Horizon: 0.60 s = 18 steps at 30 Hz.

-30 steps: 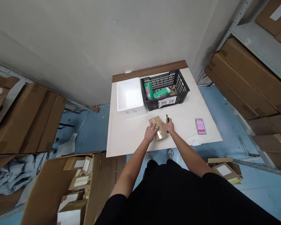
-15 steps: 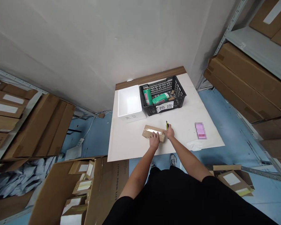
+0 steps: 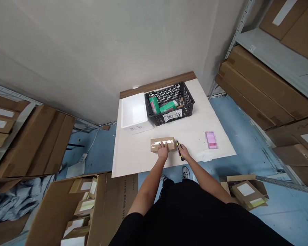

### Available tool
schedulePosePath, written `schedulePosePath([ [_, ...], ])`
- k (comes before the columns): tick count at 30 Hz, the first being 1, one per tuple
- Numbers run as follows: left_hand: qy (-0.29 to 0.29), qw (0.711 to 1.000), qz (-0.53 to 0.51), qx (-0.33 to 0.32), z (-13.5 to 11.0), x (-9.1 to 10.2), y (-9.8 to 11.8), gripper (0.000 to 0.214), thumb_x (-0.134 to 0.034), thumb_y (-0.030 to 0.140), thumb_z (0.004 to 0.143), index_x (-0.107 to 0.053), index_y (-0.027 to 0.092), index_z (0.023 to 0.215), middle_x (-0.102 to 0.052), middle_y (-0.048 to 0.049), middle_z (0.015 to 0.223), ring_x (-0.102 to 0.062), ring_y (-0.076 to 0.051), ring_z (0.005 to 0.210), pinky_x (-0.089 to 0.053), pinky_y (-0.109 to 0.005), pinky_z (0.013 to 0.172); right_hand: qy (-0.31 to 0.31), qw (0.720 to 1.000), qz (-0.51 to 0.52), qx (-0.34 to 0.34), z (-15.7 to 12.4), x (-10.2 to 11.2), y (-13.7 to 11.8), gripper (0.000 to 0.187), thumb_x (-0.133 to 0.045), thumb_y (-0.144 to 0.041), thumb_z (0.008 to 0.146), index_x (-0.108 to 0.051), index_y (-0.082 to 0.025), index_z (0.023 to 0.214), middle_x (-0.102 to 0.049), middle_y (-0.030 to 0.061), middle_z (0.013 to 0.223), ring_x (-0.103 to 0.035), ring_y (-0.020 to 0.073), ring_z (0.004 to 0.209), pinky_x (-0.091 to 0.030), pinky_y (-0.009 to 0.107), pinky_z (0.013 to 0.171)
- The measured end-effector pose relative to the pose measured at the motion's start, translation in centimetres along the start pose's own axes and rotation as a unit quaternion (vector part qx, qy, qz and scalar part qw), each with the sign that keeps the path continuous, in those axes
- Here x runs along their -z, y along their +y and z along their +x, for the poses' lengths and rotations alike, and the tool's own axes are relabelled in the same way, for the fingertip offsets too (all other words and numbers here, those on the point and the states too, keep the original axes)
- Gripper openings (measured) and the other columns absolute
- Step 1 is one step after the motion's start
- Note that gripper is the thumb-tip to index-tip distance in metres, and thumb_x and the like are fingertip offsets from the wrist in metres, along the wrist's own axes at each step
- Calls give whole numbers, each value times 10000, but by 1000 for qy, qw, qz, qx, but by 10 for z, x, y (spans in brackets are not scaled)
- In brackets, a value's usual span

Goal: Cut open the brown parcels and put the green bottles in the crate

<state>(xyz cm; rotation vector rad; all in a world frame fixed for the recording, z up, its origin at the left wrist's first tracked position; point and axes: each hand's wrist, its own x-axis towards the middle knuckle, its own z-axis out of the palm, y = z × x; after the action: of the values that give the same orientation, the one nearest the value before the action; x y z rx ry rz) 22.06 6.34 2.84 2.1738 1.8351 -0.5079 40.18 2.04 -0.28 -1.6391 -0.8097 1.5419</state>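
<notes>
A small taped cardboard box (image 3: 163, 143) lies sideways on the white table (image 3: 141, 153). My left hand (image 3: 163, 150) rests on its near edge, fingers curled over the top. Just right of the box, my right hand (image 3: 184, 152) is closed round a black and yellow utility knife (image 3: 179, 147), whose tip points toward the box's right end.
A black crate (image 3: 169, 102) with green packets and a white foam box (image 3: 133, 111) stand at the table's back. A pink item (image 3: 211, 139) lies at the right. An open carton of parcels (image 3: 79, 208) sits on the floor at left; shelves of cartons flank both sides.
The box has been turned from slanted to lying level across the table. My right hand and the knife moved slightly down toward me beside its right end.
</notes>
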Motion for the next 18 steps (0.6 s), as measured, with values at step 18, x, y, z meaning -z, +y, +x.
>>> schedulePosePath([
  [18, -28, 999, -9, 17, 2, 8, 4, 767, -657, 471, 998, -359, 278, 1677, -300, -208, 1757, -296, -410, 1617, -425, -547, 1217, -110, 993, -33, -11, 1, 12, -16, 221, -538, -468, 1037, -509, -253, 992, -525, -109, 528, -493, 118, 413, -443, 194, 456],
])
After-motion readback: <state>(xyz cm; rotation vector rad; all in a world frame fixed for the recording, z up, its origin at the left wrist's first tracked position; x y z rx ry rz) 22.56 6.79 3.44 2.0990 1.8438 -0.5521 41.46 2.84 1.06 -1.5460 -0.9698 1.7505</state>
